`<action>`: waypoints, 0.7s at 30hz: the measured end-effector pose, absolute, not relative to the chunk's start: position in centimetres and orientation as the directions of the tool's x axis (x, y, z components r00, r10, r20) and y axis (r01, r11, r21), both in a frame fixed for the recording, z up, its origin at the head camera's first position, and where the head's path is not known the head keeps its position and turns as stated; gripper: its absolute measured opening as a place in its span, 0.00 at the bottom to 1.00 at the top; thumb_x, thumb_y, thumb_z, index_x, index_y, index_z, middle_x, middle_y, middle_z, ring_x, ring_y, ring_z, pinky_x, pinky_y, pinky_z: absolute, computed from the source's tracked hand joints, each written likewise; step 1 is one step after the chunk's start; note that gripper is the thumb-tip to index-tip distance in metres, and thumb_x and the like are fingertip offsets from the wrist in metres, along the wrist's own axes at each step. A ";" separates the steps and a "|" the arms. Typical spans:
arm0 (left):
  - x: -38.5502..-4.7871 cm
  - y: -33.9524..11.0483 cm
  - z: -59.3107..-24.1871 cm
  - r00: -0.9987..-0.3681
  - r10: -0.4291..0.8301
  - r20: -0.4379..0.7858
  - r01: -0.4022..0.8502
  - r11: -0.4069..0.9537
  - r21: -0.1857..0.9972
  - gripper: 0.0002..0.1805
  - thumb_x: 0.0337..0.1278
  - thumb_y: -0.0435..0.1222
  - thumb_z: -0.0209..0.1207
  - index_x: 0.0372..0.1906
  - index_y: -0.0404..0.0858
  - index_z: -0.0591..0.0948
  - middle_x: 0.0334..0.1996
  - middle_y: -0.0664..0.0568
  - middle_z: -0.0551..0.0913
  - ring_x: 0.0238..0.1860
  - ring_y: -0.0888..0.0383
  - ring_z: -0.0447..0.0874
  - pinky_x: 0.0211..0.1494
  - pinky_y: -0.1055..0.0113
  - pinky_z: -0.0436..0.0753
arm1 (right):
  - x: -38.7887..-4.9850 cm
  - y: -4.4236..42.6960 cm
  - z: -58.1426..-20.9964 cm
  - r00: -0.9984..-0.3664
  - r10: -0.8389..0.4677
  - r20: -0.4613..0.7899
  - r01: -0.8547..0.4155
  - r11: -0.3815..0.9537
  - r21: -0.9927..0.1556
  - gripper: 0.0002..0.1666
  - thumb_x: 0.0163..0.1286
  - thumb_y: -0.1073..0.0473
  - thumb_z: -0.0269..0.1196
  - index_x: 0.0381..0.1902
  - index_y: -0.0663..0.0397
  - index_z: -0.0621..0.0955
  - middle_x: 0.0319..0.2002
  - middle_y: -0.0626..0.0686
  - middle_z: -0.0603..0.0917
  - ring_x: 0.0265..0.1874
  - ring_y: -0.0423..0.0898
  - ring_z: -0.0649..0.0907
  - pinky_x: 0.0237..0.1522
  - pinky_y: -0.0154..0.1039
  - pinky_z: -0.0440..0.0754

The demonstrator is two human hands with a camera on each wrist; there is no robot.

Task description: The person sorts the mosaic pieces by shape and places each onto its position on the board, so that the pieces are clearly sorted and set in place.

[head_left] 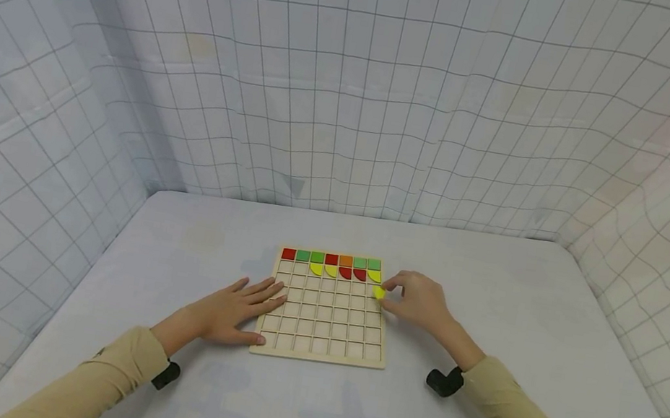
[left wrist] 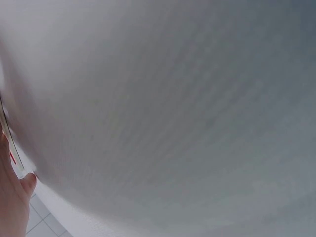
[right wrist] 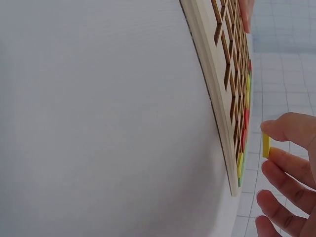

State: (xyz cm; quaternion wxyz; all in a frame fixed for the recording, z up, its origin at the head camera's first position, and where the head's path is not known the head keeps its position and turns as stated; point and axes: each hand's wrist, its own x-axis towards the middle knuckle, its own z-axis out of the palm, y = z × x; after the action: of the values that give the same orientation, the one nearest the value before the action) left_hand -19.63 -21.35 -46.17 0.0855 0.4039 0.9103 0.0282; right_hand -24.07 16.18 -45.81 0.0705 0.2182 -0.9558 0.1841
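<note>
A wooden grid board (head_left: 323, 324) lies flat on the table. Squares in red, green and orange fill its top row. Below them, several yellow and red quarter-circle pieces (head_left: 345, 273) sit in cells of the second row. Between thumb and index finger, my right hand (head_left: 422, 302) pinches a yellow piece (head_left: 379, 292) at the board's right edge; the right wrist view shows this yellow piece (right wrist: 266, 145) edge-on, clear of the board. My left hand (head_left: 233, 313) rests with spread fingers on the board's left edge. Only part of the left hand (left wrist: 12, 197) shows in its wrist view.
A white cloth covers the table (head_left: 494, 285). Gridded white curtains (head_left: 359, 96) stand behind it and on both sides. A black wrist device (head_left: 444, 381) sits by the right cuff, and another black device (head_left: 167, 375) by the left cuff.
</note>
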 end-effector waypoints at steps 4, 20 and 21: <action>-19.5 -21.3 -46.1 -0.659 0.741 -0.131 0.731 0.672 0.123 0.43 0.64 0.60 0.50 0.76 0.44 0.54 0.77 0.44 0.50 0.77 0.43 0.47 0.72 0.37 0.53 | -24.6 15.3 -45.8 -0.878 -0.415 0.239 -0.474 0.824 -0.310 0.15 0.52 0.46 0.72 0.35 0.47 0.89 0.31 0.42 0.87 0.23 0.36 0.74 0.21 0.28 0.69; -19.7 -21.5 -46.4 -0.657 0.742 -0.134 0.732 0.671 0.119 0.43 0.64 0.61 0.48 0.77 0.44 0.53 0.77 0.45 0.48 0.77 0.44 0.46 0.72 0.37 0.53 | -26.7 10.9 -44.9 -0.876 -0.448 0.181 -0.483 0.812 -0.327 0.15 0.56 0.47 0.71 0.37 0.48 0.89 0.28 0.46 0.83 0.24 0.39 0.72 0.20 0.29 0.63; -19.7 -21.4 -46.4 -0.658 0.741 -0.137 0.731 0.671 0.120 0.43 0.64 0.62 0.48 0.77 0.45 0.53 0.77 0.45 0.48 0.77 0.44 0.45 0.73 0.38 0.53 | -26.8 10.6 -44.9 -0.874 -0.453 0.177 -0.486 0.812 -0.322 0.16 0.56 0.46 0.71 0.38 0.48 0.89 0.28 0.46 0.83 0.24 0.39 0.72 0.20 0.29 0.62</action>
State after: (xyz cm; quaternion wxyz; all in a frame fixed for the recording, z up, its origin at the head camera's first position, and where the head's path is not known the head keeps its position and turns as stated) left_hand -19.70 -21.45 -46.42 0.0874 0.4045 0.9100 0.0268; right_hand -26.82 10.64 -44.85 0.0460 0.2467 -0.9508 0.1814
